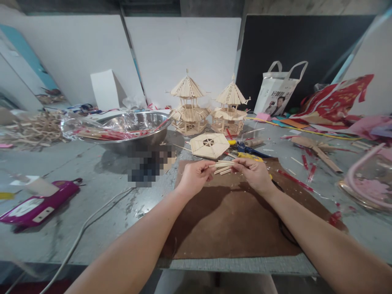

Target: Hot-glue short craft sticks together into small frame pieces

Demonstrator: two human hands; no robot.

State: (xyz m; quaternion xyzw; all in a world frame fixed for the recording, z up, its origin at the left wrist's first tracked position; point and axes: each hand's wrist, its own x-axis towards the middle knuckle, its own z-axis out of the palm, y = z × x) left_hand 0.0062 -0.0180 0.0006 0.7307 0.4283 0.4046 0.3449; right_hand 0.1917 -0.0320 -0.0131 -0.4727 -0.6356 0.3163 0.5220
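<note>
Between my two hands a few thin wooden sticks (226,163) are held level, just above a brown mat. My left hand (197,174) pinches their left ends, its fingers closed. At the right ends, my right hand (253,172) pinches with thumb and fingertips. Several short loose sticks (224,171) lie on the mat just under and behind them. Beyond my hands rests a flat hexagonal wooden panel (209,145) with a spoked opening in its middle. How many sticks are in my fingers I cannot tell exactly.
Two wooden stick pagodas (188,106) stand at the back. A metal bowl (134,141) with plastic-wrapped sticks is to the left, near a purple power strip (39,204) and its cable. Right of the brown mat (232,228) lie red wrappers, a yellow-handled tool (249,156) and scraps.
</note>
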